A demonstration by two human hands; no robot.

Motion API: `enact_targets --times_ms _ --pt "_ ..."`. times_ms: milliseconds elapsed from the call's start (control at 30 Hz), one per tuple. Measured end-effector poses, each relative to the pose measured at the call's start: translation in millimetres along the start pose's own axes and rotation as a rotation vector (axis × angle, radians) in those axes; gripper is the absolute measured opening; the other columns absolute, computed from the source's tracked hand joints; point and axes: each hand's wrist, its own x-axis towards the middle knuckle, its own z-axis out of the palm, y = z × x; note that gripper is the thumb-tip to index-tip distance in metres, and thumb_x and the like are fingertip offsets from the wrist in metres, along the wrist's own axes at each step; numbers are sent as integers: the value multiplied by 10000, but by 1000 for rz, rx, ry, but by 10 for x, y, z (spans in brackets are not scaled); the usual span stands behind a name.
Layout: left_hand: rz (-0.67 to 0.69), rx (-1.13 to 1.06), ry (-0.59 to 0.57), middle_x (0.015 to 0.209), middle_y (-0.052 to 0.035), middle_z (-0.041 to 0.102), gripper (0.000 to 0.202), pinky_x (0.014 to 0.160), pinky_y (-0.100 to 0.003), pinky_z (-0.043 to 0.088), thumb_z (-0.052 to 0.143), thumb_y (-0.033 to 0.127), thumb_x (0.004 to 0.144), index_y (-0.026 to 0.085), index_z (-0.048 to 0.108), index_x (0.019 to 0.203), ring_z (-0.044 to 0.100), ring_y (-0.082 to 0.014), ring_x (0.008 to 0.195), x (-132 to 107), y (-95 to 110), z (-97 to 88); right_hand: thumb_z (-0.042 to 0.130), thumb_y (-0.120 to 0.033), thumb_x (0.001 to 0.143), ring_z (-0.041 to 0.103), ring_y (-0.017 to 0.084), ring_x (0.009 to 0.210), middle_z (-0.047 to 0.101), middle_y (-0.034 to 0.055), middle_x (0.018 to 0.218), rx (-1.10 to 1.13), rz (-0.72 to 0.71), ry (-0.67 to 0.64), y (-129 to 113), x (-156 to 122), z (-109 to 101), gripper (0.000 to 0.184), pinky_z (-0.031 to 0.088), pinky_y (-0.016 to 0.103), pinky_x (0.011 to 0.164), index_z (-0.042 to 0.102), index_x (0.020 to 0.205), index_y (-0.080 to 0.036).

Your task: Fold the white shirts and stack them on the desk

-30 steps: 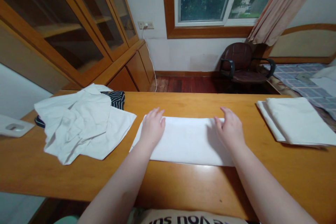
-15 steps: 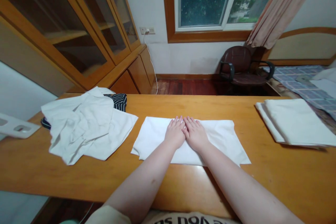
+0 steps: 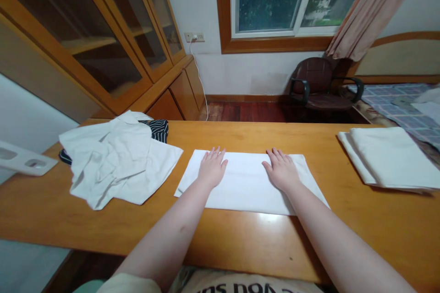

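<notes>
A folded white cloth (image 3: 245, 183) lies flat as a wide rectangle on the wooden table (image 3: 240, 242) in front of me. My left hand (image 3: 212, 168) rests palm down on its left part, fingers stretched toward the far edge. On the right part lies my right hand (image 3: 282, 170), also flat, with its thumb out to the side. Between the two hands the fabric looks smooth. Neither hand grips anything. My forearms cover parts of the cloth's near edge and its right end.
A rumpled pile of white cloth (image 3: 120, 160) lies to the left, over a black-and-white striped fabric (image 3: 160, 130). Folded white cloths (image 3: 392, 158) are stacked at the right. A white plastic piece with slots (image 3: 20, 158) juts in at the left. Beyond the table stands a brown armchair (image 3: 316, 82).
My hands have slid apart from the cloth's middle, the left one leftward and the right one rightward. The cloth between them looks flatter, and its outer ends straighter. The view has shifted slightly.
</notes>
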Motion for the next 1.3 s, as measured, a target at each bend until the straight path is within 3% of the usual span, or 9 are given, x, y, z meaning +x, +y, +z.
enact_targets --times_ms 200,567,767,900,1000,1067,1133,1200,1300 --pt "-68 8 -11 1476 -82 352 534 1121 -430 205 268 426 946 190 375 1413 244 -258 1385 -35 -101 -24 263 -539 926 288 254 1355 357 108 1468 -14 -2 -8 144 -41 -7 638 205 426 1099 372 1419 -147" --pt "-15 21 -64 1518 -85 252 562 1127 -446 185 291 451 943 207 291 1449 173 -255 1406 -94 -490 -50 225 -537 931 262 265 1370 312 85 1493 -29 161 -19 630 -156 -30 626 213 483 1096 334 1439 -187" --pt "-156 98 -3 1505 -132 272 542 1111 -468 212 291 377 941 154 326 1433 252 -279 1381 -188 -455 -151 244 -500 934 221 287 1383 270 135 1504 14 214 -71 752 -145 -81 617 196 511 1091 320 1444 -161" --pt "-130 84 13 1483 -155 316 530 1128 -461 174 320 312 922 85 372 1398 238 -274 1385 -187 -107 -245 338 -473 909 165 391 1378 216 248 1492 124 330 15 384 -104 -246 632 179 591 1052 397 1389 -66" --pt "-22 -36 -61 1484 -126 326 524 1123 -434 210 317 291 919 104 355 1407 245 -248 1385 -242 343 -226 353 -413 911 180 299 1394 228 200 1504 326 67 96 -208 -222 -301 584 197 481 1096 394 1388 -78" --pt "61 -93 -124 1510 -99 277 542 1123 -422 213 319 287 916 139 303 1437 218 -236 1396 -324 624 -156 342 -391 922 238 239 1383 274 155 1498 450 -108 13 -592 -366 -263 564 257 424 1089 360 1412 -113" --pt "120 -95 -154 1531 -90 212 594 1130 -448 180 359 318 901 158 247 1462 159 -257 1411 -419 793 -70 278 -325 946 259 224 1377 304 120 1490 436 -178 -52 -823 -506 -187 523 248 433 1095 335 1433 -141" --pt "160 -82 -147 1539 -76 180 616 1137 -452 157 368 328 898 168 216 1473 129 -254 1417 -494 815 -7 273 -304 950 249 217 1381 296 86 1496 351 -244 -80 -847 -600 -111 517 214 439 1110 313 1447 -170" --pt "177 -68 -113 1536 -36 198 588 1143 -432 161 337 316 915 189 209 1475 148 -217 1415 -551 624 11 330 -357 937 232 224 1386 287 71 1498 204 -253 -66 -603 -640 -45 536 169 449 1122 326 1442 -179"
